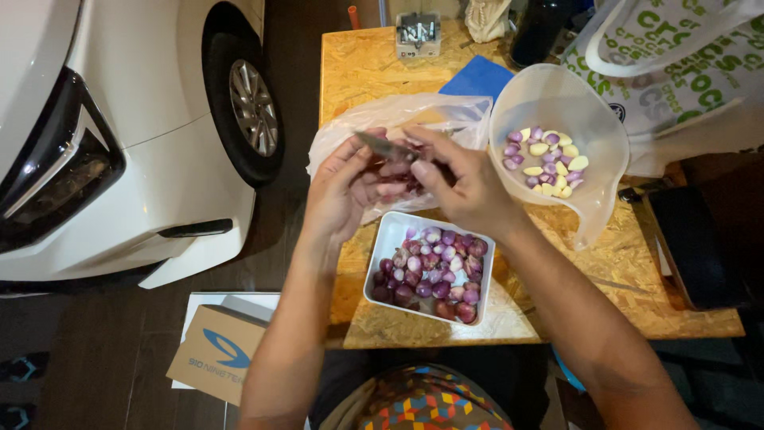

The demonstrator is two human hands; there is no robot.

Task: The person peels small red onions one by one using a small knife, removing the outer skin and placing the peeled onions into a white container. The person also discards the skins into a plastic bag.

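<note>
My left hand (344,187) pinches a small purple shallot (395,177) above the table. My right hand (465,185) grips a small knife (383,146), its blade pointing left across the shallot. Both hands hover just above a white square dish (387,247) filled with several unpeeled purple shallots (434,271). To the right stands a translucent plastic jug (557,103) with several peeled shallots and garlic cloves (549,159) inside.
A thin plastic bag (414,115) lies behind my hands on the chipboard table (366,72). A blue sheet (477,78), a small box and a printed tote bag (676,56) sit further back. A white car (143,119) stands left; a cardboard box (219,350) lies on the floor.
</note>
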